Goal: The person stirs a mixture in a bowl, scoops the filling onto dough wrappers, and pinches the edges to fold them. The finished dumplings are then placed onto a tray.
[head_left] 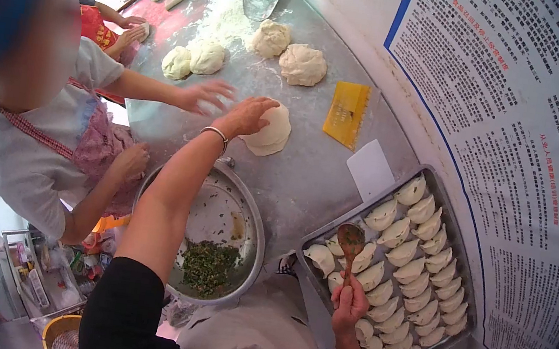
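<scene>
My left hand point(250, 117) reaches over the metal table and touches the flat round dough wrappers point(272, 133), its fingers bent over their upper left edge. A bracelet is on that wrist. My right hand point(350, 301) holds a wooden spoon point(351, 244) upright by its handle, with green bits in its bowl. Under the spoon lies a metal tray point(309, 241) with rows of folded dumplings point(405, 253). Below my left forearm sits a large metal bowl point(259, 232) with chopped green filling point(209, 268) at its near side.
A co-worker point(55, 110) stands at the left, one blurred hand near mine. Another person's hands point(132, 31) press dough farther back. Dough lumps point(303, 65), flour point(225, 20), a yellow packet point(346, 115) and a white card point(370, 170) lie on the table point(300, 177).
</scene>
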`<action>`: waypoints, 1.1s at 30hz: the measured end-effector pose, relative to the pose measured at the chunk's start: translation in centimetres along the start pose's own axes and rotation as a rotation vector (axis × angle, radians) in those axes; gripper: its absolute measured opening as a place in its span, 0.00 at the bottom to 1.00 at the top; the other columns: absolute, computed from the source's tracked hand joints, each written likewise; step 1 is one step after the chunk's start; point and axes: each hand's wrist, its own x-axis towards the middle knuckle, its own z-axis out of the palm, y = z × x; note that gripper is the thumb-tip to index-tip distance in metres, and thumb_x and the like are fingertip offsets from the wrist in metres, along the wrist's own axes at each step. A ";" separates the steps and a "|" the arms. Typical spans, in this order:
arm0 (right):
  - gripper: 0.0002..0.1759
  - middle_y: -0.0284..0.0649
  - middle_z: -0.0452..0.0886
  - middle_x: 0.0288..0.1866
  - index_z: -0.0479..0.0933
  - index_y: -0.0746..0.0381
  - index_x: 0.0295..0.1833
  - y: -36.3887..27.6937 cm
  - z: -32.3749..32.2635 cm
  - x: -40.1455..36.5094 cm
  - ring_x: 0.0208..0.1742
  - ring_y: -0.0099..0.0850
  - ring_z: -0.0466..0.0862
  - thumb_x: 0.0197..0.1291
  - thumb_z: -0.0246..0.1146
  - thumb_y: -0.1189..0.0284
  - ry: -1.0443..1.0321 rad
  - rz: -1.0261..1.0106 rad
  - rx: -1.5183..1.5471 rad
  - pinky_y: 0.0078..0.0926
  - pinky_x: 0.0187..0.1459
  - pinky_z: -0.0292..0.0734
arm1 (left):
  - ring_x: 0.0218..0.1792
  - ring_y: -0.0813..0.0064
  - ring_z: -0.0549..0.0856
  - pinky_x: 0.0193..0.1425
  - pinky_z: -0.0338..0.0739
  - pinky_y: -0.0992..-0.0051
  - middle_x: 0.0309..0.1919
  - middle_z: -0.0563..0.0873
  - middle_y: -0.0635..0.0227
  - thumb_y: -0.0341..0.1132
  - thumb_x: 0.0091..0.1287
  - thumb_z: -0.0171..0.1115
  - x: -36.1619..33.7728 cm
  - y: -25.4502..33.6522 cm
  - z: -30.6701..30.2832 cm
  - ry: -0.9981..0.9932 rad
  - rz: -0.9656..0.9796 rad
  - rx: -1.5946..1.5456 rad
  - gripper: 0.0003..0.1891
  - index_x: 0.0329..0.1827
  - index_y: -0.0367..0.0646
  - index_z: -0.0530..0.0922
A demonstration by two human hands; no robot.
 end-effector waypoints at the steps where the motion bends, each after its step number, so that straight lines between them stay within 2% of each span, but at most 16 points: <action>1: 0.18 0.31 0.76 0.25 0.77 0.69 0.62 0.0 0.1 0.2 0.21 0.15 0.66 0.78 0.51 0.69 -0.001 -0.007 0.003 0.15 0.24 0.60 | 0.66 0.54 0.77 0.72 0.69 0.57 0.66 0.78 0.58 0.27 0.62 0.61 0.4 0.5 0.3 -0.030 0.010 0.048 0.26 0.66 0.42 0.75; 4: 0.17 0.33 0.77 0.25 0.76 0.71 0.61 0.1 -0.1 -0.1 0.22 0.18 0.69 0.77 0.51 0.72 -0.014 0.013 -0.014 0.18 0.26 0.67 | 0.64 0.54 0.79 0.70 0.72 0.58 0.63 0.80 0.55 0.27 0.61 0.63 1.0 0.6 0.0 -0.053 0.108 0.171 0.25 0.64 0.41 0.77; 7: 0.16 0.35 0.77 0.27 0.75 0.73 0.62 2.2 -0.4 -0.9 0.24 0.22 0.74 0.75 0.52 0.76 0.007 -0.041 -0.011 0.23 0.30 0.74 | 0.60 0.50 0.81 0.64 0.77 0.58 0.57 0.83 0.52 0.27 0.59 0.64 2.0 -1.8 1.2 0.033 0.174 0.089 0.21 0.58 0.40 0.81; 9: 0.17 0.37 0.78 0.28 0.74 0.72 0.63 0.2 -0.1 -0.8 0.27 0.23 0.76 0.75 0.53 0.76 -0.015 -0.032 -0.022 0.22 0.32 0.74 | 0.58 0.53 0.81 0.63 0.77 0.59 0.52 0.85 0.57 0.27 0.56 0.67 1.0 1.5 -0.3 0.026 0.039 0.087 0.19 0.53 0.43 0.83; 10: 0.17 0.36 0.78 0.28 0.74 0.72 0.63 0.0 -0.1 -1.1 0.27 0.23 0.75 0.76 0.52 0.75 -0.007 -0.030 -0.037 0.22 0.32 0.73 | 0.53 0.54 0.82 0.58 0.77 0.58 0.47 0.85 0.61 0.30 0.55 0.70 1.8 -0.5 0.7 0.132 0.161 0.195 0.15 0.47 0.44 0.83; 12: 0.17 0.36 0.77 0.29 0.73 0.71 0.64 -0.2 -0.1 -1.2 0.28 0.22 0.75 0.78 0.51 0.73 -0.056 -0.041 -0.045 0.22 0.32 0.72 | 0.47 0.57 0.82 0.52 0.75 0.59 0.40 0.84 0.63 0.30 0.54 0.70 0.9 3.5 -0.9 0.128 0.126 0.444 0.08 0.36 0.44 0.81; 15: 0.18 0.36 0.77 0.29 0.74 0.71 0.63 -0.4 0.3 -1.5 0.28 0.22 0.75 0.78 0.52 0.71 -0.021 -0.099 -0.050 0.21 0.32 0.72 | 0.42 0.59 0.80 0.48 0.72 0.61 0.34 0.82 0.64 0.29 0.53 0.68 0.4 2.4 -0.5 0.234 0.381 0.637 0.05 0.28 0.44 0.78; 18: 0.17 0.35 0.78 0.29 0.74 0.71 0.62 -1.4 -0.1 -2.0 0.27 0.21 0.74 0.77 0.53 0.70 -0.018 -0.089 -0.077 0.20 0.31 0.71 | 0.41 0.60 0.80 0.48 0.71 0.63 0.32 0.81 0.61 0.26 0.52 0.66 -1.4 3.2 -1.2 0.303 0.422 0.627 0.04 0.24 0.44 0.78; 19: 0.17 0.34 0.78 0.28 0.75 0.71 0.62 -1.4 -0.2 -2.4 0.27 0.20 0.74 0.77 0.53 0.70 0.006 -0.090 -0.088 0.20 0.30 0.71 | 0.44 0.58 0.82 0.52 0.73 0.61 0.36 0.84 0.58 0.25 0.51 0.65 -2.9 5.5 -2.5 0.316 0.324 0.550 0.03 0.28 0.42 0.81; 21: 0.17 0.34 0.78 0.28 0.76 0.71 0.61 -1.1 0.0 -3.0 0.26 0.20 0.73 0.77 0.53 0.70 0.009 -0.099 -0.097 0.19 0.29 0.70 | 0.46 0.54 0.84 0.53 0.77 0.61 0.41 0.87 0.55 0.25 0.51 0.65 -3.2 3.5 -1.4 0.505 0.368 0.046 0.06 0.33 0.38 0.83; 23: 0.17 0.34 0.78 0.28 0.76 0.71 0.61 -2.0 0.5 -4.0 0.26 0.19 0.73 0.77 0.53 0.71 0.029 -0.097 -0.160 0.18 0.29 0.69 | 0.49 0.59 0.87 0.53 0.80 0.62 0.45 0.89 0.57 0.28 0.59 0.60 -5.7 5.3 -2.3 0.499 0.119 -0.546 0.13 0.46 0.35 0.84; 24: 0.17 0.33 0.77 0.28 0.77 0.71 0.60 -2.3 0.7 -4.2 0.26 0.18 0.72 0.77 0.52 0.71 0.035 -0.102 -0.192 0.18 0.29 0.69 | 0.53 0.59 0.86 0.58 0.79 0.61 0.49 0.88 0.56 0.28 0.59 0.59 -6.4 3.1 -1.5 0.398 0.040 -0.970 0.17 0.51 0.34 0.83; 26: 0.17 0.33 0.77 0.26 0.77 0.71 0.61 -2.2 1.3 -4.8 0.26 0.20 0.74 0.76 0.53 0.72 -0.005 -0.124 -0.213 0.19 0.30 0.71 | 0.61 0.57 0.82 0.68 0.75 0.59 0.56 0.85 0.53 0.28 0.59 0.58 -10.5 3.8 -1.4 0.372 0.011 -1.727 0.23 0.60 0.33 0.79; 27: 0.17 0.33 0.77 0.25 0.76 0.71 0.61 -2.3 1.7 -5.0 0.26 0.20 0.75 0.75 0.54 0.72 -0.014 -0.135 -0.231 0.20 0.30 0.72 | 0.65 0.55 0.80 0.73 0.71 0.57 0.60 0.83 0.51 0.29 0.59 0.57 -13.0 7.4 -2.5 0.447 0.073 -2.057 0.26 0.63 0.32 0.76; 30: 0.16 0.32 0.77 0.25 0.77 0.70 0.61 -4.0 3.8 -5.3 0.27 0.19 0.75 0.75 0.55 0.72 -0.102 -0.111 -0.351 0.20 0.31 0.72 | 0.71 0.52 0.74 0.80 0.63 0.53 0.69 0.76 0.50 0.31 0.62 0.58 -20.3 7.9 -2.4 0.286 0.343 -2.446 0.29 0.69 0.33 0.71; 33: 0.16 0.33 0.77 0.26 0.76 0.65 0.62 -7.1 7.7 -5.6 0.27 0.21 0.75 0.74 0.54 0.72 -0.286 -0.098 -0.482 0.21 0.31 0.71 | 0.72 0.48 0.72 0.81 0.60 0.51 0.70 0.75 0.49 0.35 0.66 0.58 -29.4 7.4 -1.5 0.397 0.265 -2.687 0.30 0.72 0.34 0.69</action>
